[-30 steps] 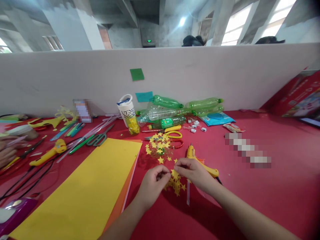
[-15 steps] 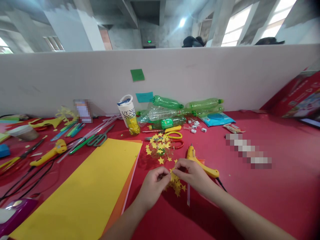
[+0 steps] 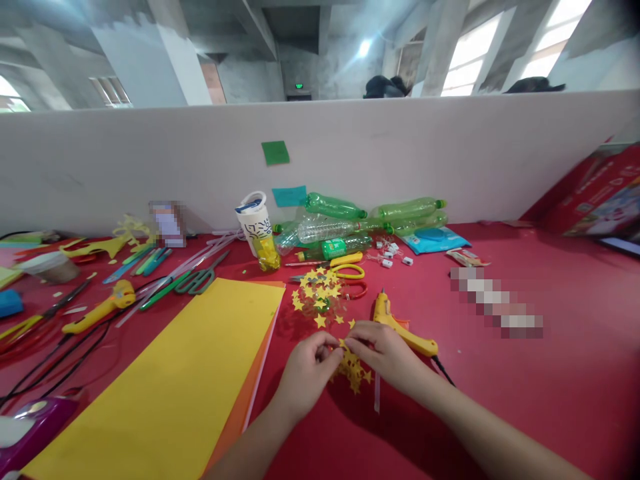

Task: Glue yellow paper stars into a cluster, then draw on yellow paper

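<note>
Working hands, head view: Two bare hands meet over a pile of yellow stars (image 3: 356, 379) toward the near side of the red desk (image 3: 500, 407).
Latest change: Compared with a second ago, the right hand's fingertips sit lower and closer to the left's, almost touching; the handling appears centred on one small spot at the pile.
Left hand (image 3: 306, 375): Reaching in from the near edge, knuckles up, fingers curled, thumb and forefinger drawn close together; whether they grip a star is too small to tell.
Right hand (image 3: 381, 347): Angled in from the near right corner, wrist arched, fingertips pointing down and left; what they hold, if anything, cannot be told.
Stars: The pile lies on the desk beneath the fingertips, partly hidden by them; just beyond stands a star-dotted plastic piece (image 3: 320, 292).
Around the hands: A yellow glue gun (image 3: 383, 311) lies just beyond the right hand, a clear strip (image 3: 377, 395) beside the pile, and yellow paper (image 3: 160, 387) to the left.
Far edge: Green bottles (image 3: 334, 249) line the partition (image 3: 190, 157).
</note>
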A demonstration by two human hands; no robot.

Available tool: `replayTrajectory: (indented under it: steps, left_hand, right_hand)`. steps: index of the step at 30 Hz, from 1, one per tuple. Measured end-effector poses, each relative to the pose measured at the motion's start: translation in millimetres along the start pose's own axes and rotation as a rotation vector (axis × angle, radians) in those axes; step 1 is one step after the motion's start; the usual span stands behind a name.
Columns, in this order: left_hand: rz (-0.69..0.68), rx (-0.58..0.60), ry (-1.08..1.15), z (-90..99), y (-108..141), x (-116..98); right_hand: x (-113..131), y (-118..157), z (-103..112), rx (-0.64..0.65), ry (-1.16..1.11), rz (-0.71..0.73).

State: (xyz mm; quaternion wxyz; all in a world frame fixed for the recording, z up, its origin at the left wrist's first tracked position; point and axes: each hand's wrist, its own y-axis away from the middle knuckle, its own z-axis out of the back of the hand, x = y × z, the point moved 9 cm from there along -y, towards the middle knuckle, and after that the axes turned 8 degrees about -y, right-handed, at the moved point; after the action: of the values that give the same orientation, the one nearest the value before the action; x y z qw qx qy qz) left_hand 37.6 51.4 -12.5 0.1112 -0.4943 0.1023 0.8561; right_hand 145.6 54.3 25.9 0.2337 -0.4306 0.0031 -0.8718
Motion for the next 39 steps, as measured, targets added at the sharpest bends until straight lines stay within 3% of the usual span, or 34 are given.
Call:
replayTrajectory:
  steps: [4, 8, 13, 18, 26, 31, 33, 36, 39]
  left_hand:
    - [0.005, 0.013, -0.005, -2.2, 0, 0]
    - [-0.016, 0.011, 0.032, -2.0, -1, -4]
    - [0.074, 0.045, 0.327, -6.0, 0, 3]
    - [0.094, 0.022, 0.418, -3.8, 0, 7]
    - [-0.045, 0.056, 0.221, -2.6, 2, -11]
    - [-0.025, 0.042, 0.219, 0.0, 2, -10]
    - [-0.018, 0.026, 0.234, 2.5, 2, -10]
    - [-0.010, -0.024, 0.233, 9.3, 2, -10]
    - [-0.022, -0.055, 0.210, 15.1, 4, -11]
  right_hand:
    - [3, 0, 4, -0.044, 0.048, 0.051]
    - [15, 5, 9, -0.124, 0.176, 0.207]
    - [39, 15, -1, -0.079, 0.446, 0.378]
    - [49, 18, -5, -0.049, 0.541, 0.436]
    - [22, 7, 13, -0.130, 0.009, 0.130]
    - [15, 4, 11, -0.129, -0.113, 0.021]
    - [18, 3, 13, -0.097, -0.050, 0.030]
    - [16, 5, 28, -0.017, 0.311, 0.032]
    - [-12, 13, 60, 0.048, 0.748, -0.160]
